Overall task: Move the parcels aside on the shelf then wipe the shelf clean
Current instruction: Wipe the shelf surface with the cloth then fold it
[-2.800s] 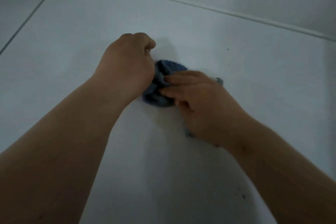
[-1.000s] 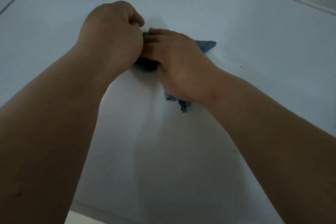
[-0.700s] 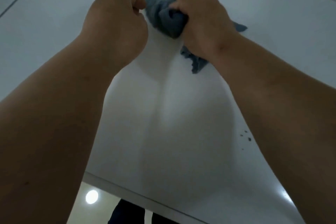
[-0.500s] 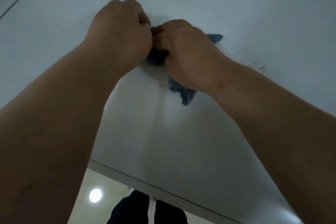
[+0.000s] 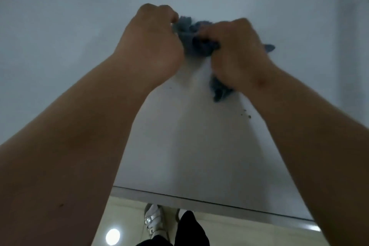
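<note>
I see the blue cloth [image 5: 196,40] bunched up in the upper middle of the frame, lying on the white shelf [image 5: 189,146] and caught between my two hands. My left hand [image 5: 151,44] is clenched around the cloth's left end, knuckles up, with a tuft poking out just above its fingers. My right hand [image 5: 237,50] grasps the right part, fingers curled into the wad; one corner sticks out to the right of that hand and a ragged tail hangs out below its heel toward the lower right. Both hands sit touching the cloth, close together, with only the crumpled middle showing between them.

Just below the tail, a few dark specks [image 5: 246,115] lie on the shelf beside my right forearm. The shelf's front edge [image 5: 199,199] runs across the lower frame, slanting down to the right. Bare white surface spreads to the left, above and to the right of the hands. Below the edge I make out a pale floor [image 5: 123,211], a white shoe [image 5: 152,219] and a dark trouser leg [image 5: 189,229].
</note>
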### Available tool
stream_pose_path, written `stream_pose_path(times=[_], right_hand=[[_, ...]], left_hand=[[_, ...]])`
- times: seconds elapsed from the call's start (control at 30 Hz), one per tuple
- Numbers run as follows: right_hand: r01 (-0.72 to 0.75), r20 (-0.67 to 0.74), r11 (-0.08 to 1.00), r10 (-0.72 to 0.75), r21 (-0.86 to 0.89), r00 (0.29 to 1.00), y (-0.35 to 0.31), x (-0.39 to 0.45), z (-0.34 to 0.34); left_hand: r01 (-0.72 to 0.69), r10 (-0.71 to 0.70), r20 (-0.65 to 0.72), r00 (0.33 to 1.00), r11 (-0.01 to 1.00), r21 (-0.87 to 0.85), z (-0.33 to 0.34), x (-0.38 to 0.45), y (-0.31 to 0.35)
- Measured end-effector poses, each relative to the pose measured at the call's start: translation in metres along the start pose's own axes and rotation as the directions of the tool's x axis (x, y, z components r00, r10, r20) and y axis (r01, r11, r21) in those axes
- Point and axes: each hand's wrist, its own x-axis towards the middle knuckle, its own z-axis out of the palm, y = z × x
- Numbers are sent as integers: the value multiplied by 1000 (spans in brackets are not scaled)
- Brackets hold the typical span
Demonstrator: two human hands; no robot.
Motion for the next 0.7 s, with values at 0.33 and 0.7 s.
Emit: stream_pose_path(times=[0.33,0.7], right_hand=[[59,34,998,-58,-16,998,34,-17,-15],[115,50,988,-120,100,991,-9,-73,6]], left_hand=[[-113,109,78,991,993,45,5,-19,15],[-172,153,196,969,981,88,21,-38,26]])
